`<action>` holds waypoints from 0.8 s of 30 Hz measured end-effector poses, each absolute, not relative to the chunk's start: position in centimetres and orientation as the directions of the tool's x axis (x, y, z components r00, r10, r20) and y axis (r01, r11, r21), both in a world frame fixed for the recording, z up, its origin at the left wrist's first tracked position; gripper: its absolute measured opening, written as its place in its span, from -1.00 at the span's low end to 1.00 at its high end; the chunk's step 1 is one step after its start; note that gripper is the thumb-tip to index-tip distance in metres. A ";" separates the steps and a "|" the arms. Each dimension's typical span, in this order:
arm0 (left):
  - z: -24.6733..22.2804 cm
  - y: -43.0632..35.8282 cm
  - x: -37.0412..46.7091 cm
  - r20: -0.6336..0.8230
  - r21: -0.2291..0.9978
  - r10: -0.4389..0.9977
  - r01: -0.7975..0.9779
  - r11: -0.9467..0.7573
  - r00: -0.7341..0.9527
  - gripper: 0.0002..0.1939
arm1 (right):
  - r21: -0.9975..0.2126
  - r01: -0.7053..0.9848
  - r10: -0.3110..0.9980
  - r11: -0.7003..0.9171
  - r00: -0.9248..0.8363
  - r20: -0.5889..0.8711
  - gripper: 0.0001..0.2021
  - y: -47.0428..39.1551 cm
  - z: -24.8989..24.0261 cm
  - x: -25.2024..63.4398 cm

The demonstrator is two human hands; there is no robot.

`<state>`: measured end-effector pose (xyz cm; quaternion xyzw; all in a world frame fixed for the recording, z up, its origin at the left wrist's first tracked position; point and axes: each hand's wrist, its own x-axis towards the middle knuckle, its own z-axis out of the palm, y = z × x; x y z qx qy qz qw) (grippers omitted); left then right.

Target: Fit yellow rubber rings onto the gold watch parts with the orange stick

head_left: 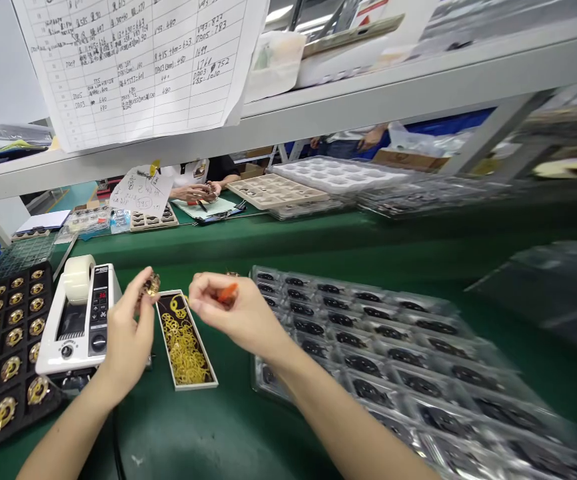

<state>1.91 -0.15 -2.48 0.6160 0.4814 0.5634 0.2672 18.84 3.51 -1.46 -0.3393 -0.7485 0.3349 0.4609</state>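
My left hand is raised beside the tape dispenser, its thumb and fingers pinching a small round gold-coloured metal part. To its right, my right hand is closed around a tool with an orange handle; the tool's tip is hidden, so its kind does not show. Between and below the hands lies a narrow white-edged box with a heap of thin yellow rings in it. The right hand is just above the box's far right corner, apart from the gold part.
At left stand a white tape dispenser and a black foam tray of gold parts. Clear plastic trays with black parts fill the right. A shelf beam crosses ahead, with a handwritten sheet. Another person's hands work beyond.
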 end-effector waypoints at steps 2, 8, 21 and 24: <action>-2.2 0.3 1.5 0.418 0.893 0.896 0.246 -0.376 -0.149 -0.63 | -0.768 0.453 0.870 0.453 -0.411 0.271 -0.86 4.9 -2.0 19.1; -0.9 0.4 1.3 0.361 0.932 0.916 0.089 -0.351 -0.173 -0.59 | -0.466 0.822 0.936 0.329 -0.348 0.047 -0.88 7.9 -4.1 19.2; -0.3 0.5 0.9 0.249 0.966 0.968 -0.065 -0.251 -0.037 -0.54 | -0.004 0.995 0.977 0.101 -0.100 -0.187 -0.77 11.3 -7.6 31.8; -0.6 0.5 1.3 0.224 0.973 0.974 -0.047 -0.225 -0.022 -0.54 | 0.054 0.991 0.972 0.120 -0.106 -0.210 -0.74 11.4 -9.2 31.9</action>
